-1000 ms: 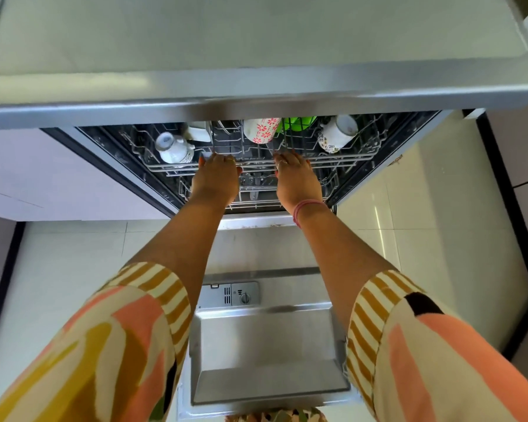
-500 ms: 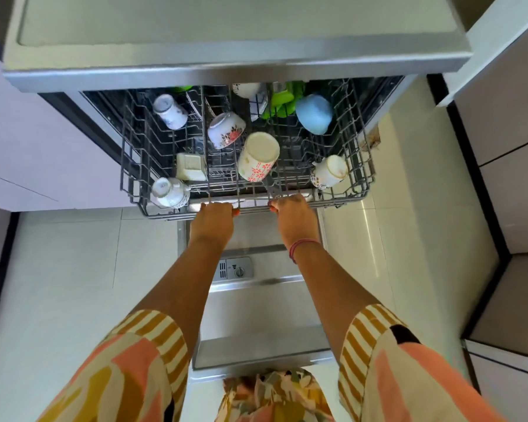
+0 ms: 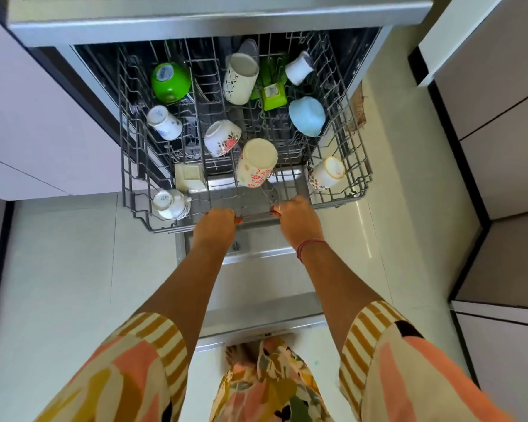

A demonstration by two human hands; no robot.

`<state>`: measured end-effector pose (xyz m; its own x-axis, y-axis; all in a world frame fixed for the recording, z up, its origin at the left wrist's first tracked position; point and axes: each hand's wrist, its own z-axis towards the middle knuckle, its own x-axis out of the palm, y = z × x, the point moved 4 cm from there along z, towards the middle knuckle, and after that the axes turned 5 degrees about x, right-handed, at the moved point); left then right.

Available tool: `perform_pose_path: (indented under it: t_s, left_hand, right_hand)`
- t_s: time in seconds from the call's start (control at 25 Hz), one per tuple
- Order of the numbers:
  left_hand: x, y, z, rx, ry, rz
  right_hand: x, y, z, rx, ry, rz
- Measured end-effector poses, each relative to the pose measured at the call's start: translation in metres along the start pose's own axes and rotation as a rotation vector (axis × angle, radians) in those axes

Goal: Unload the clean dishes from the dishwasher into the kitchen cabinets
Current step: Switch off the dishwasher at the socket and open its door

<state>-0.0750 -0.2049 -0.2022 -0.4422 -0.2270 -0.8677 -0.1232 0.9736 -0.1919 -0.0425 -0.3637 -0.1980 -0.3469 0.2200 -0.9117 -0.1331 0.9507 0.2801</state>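
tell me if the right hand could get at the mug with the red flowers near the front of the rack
Probably yes. The right hand grips the upper rack at its front rail, and the red-flowered mug lies just beyond it, upside down, with nothing over it. The hand must let go of the rail first.

Cups (image 3: 257, 162) in rack (image 3: 358, 166), out over dishwasher door (image 3: 256, 303).

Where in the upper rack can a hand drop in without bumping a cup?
Bare wire lies along the front edge of the rack between the left hand and right hand, and between the green bowl and tall white mug. It is crowded around the floral cup and red-flowered mug.
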Motion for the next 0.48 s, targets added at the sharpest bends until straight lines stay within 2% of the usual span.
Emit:
perform_pose_path:
  t_s: [0.24, 0.48]
  left_hand:
    - [0.038, 0.006, -0.047, 0.029, 0.068, -0.042]
    - [0.043, -0.006, -0.078, 0.06, 0.05, -0.026]
  right_hand:
    - [0.013, -0.003, -0.063, -0.036, 0.033, 0.0]
    - [0.025, -0.011, -0.092, 0.022, 0.027, 0.039]
